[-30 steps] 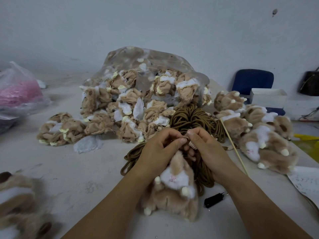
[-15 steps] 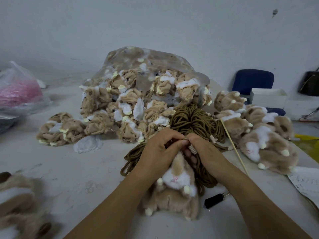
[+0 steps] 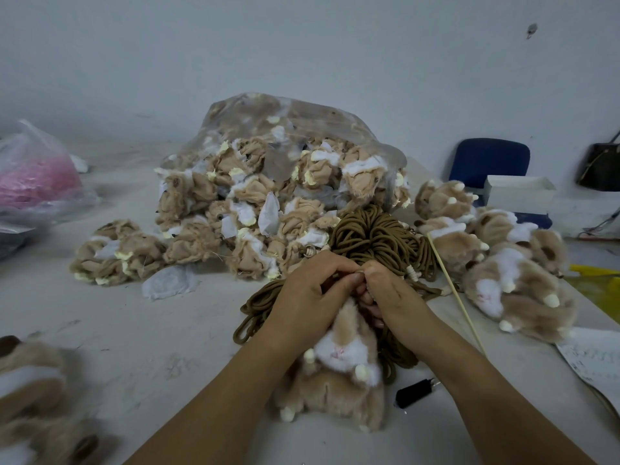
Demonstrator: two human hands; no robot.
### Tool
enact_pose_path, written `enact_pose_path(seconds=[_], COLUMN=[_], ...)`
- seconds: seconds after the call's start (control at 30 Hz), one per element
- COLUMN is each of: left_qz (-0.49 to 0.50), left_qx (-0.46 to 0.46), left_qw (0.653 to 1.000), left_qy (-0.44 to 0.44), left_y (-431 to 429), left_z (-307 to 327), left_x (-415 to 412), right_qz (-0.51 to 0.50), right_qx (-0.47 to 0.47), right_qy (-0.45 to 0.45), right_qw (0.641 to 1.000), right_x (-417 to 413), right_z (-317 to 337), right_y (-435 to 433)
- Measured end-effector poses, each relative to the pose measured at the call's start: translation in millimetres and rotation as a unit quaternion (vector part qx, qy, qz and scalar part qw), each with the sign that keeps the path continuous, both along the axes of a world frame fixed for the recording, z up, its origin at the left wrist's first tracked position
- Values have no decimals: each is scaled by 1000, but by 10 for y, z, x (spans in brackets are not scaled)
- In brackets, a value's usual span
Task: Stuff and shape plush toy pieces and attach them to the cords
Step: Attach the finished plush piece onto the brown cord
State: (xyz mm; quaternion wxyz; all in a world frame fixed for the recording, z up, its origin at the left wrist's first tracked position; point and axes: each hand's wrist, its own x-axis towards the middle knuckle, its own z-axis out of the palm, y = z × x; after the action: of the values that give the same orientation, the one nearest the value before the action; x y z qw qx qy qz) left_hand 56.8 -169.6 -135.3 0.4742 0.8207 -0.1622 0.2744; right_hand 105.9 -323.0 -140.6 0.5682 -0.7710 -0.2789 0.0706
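Since a second earlier the two hands had drawn tighter together, and the pale ribbed piece that showed between the right fingers was now almost covered. The left hand (image 3: 312, 293) curled round the top of the plush toy (image 3: 339, 370), thumb and forefinger pinching at its head. The right hand (image 3: 394, 297) met it fingertip to fingertip, its fingers curled and pinching a strand of the brown cords (image 3: 372, 236); just what sat between the tips was hidden. The toy lay on the table (image 3: 151, 347) under both wrists, white face up and feet toward the camera, partly on top of the cord bundle that spread out behind and beside the hands. Behind the cords stood a clear plastic bag (image 3: 285, 115) spilling limp, unstuffed tan pieces (image 3: 188, 239) onto the table. To the right a heap of finished toys (image 3: 503, 273) lay near a thin wooden stick (image 3: 456, 293), which slanted along the right forearm. A small black object (image 3: 414, 392) rested just beside the toy. More plush (image 3: 30, 391) blurred the lower left corner, and a bag of pink material (image 3: 37, 176) sat at the far left.
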Motion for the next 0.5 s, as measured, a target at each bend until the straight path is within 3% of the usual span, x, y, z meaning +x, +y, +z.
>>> enact_pose_path(seconds=[0.1,0.3,0.5], left_qz=[4,-6,-8], left_qx=[20,-54,-71], left_qw=[1000,998,997], left_qy=[-10,18,23], left_y=[9,4,9], left_z=[1,-17,-9], left_x=[10,2,4], right_qz=[-3,-1,-5], right_qx=[10,19,26], right_qy=[12,-12,-14], right_qw=[1000,1000,1000], right_x=[-5,-22,-10], right_z=[12,2,5], right_y=[18,22,-1])
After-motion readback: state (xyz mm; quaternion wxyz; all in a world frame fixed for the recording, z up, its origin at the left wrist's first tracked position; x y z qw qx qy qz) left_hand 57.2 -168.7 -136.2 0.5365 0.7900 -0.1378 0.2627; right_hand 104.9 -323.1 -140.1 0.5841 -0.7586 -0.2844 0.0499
